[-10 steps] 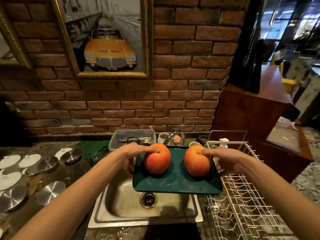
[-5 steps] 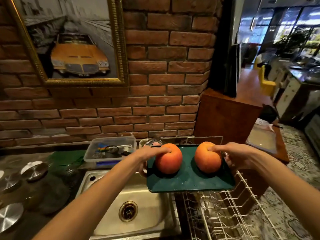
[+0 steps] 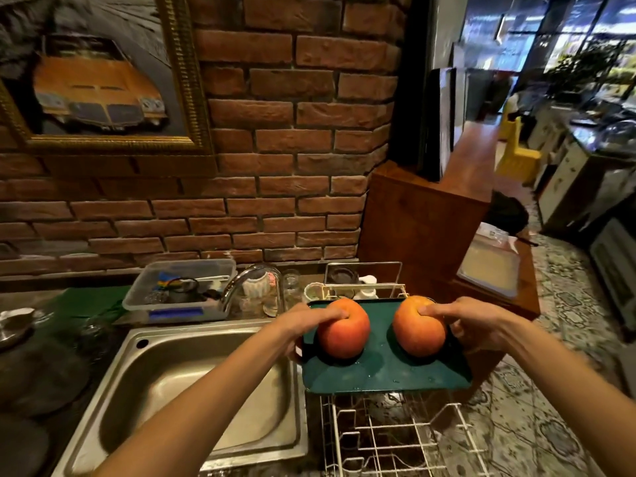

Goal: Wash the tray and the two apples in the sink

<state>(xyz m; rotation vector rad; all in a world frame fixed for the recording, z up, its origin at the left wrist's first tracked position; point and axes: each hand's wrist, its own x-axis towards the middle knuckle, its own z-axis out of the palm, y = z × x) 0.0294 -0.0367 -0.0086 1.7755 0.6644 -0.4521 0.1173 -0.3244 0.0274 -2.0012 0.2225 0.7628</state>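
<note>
Over the rack, at 3 o'clock of the sink:
Sink (image 3: 113,401): lies bare at the left, its basin shiny; the tap (image 3: 241,284) arches at its 12 o'clock, and no water can be seen running.
Left hand (image 3: 303,325): grips the tray's left edge, fingers under it as far as I can tell, with the thumb (image 3: 335,315) pressed on top of the left apple, likely to stop it rolling.
Tray (image 3: 382,373): green, held level by both hands above the wire rack (image 3: 395,438); drops glisten on its face, so it looks rinsed already.
Left apple (image 3: 343,330): sits on the tray at about 10 o'clock of its middle, pinned from above.
Right apple (image 3: 418,327): sits at about 2 o'clock, apart from its twin, each kept close to the hand that steadies it.
Right hand (image 3: 471,327): clasps the tray's right edge the same way, thumb (image 3: 430,309) on the right apple.
Reason for the hold: round fruit on a wet, flat tray would slide; a thumb on each allows one carry.
Stage, by my judgement: washing seems done, and the load is heading to drain.
</note>
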